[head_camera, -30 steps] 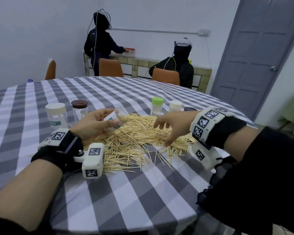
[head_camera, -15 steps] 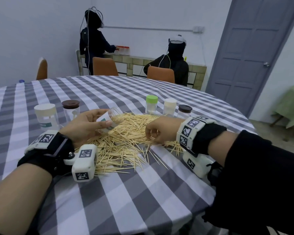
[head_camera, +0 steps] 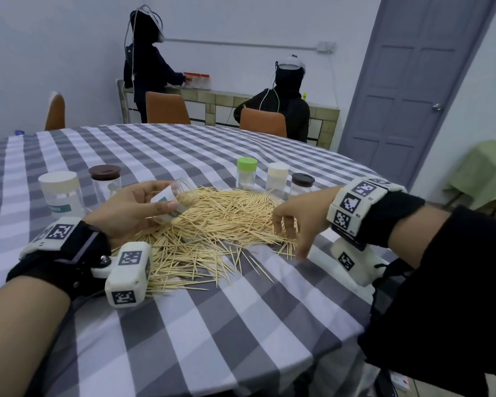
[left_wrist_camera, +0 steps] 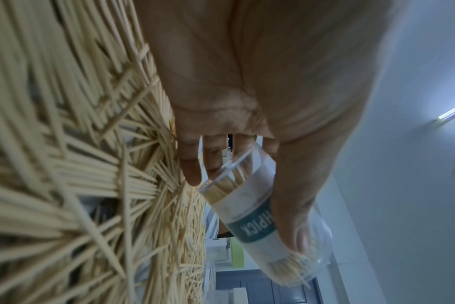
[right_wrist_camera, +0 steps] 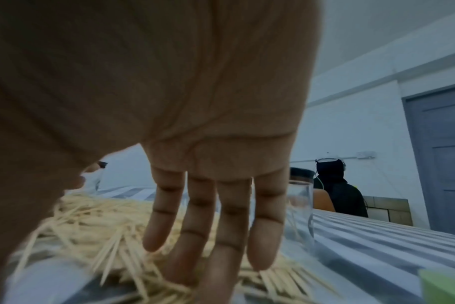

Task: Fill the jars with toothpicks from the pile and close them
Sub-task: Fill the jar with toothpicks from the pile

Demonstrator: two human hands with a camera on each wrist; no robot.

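Toothpicks [left_wrist_camera: 286, 267] partly fill the tilted lidless jar [head_camera: 175, 200] clasped in the left grip [head_camera: 129, 213]; right grip [head_camera: 301, 222] spread, empty.

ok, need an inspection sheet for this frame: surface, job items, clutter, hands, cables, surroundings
Surface: round table under a grey and white checked cloth.
Job's things: toothpick pile spread mid-table; open jar tilted over the pile, partly filled; five lidded jars standing, white-lidded jar and brown-lidded jar on the left, green-lidded jar, cream-lidded jar and dark-lidded jar behind the pile.
Clutter: nothing seen.
Hands: left hand grips the open jar; right hand empty, fingers spread down over the pile's right edge.
Cables: a dark lead runs from the left wrist unit.
Surroundings: two people at a tiled counter, orange chairs, grey door.
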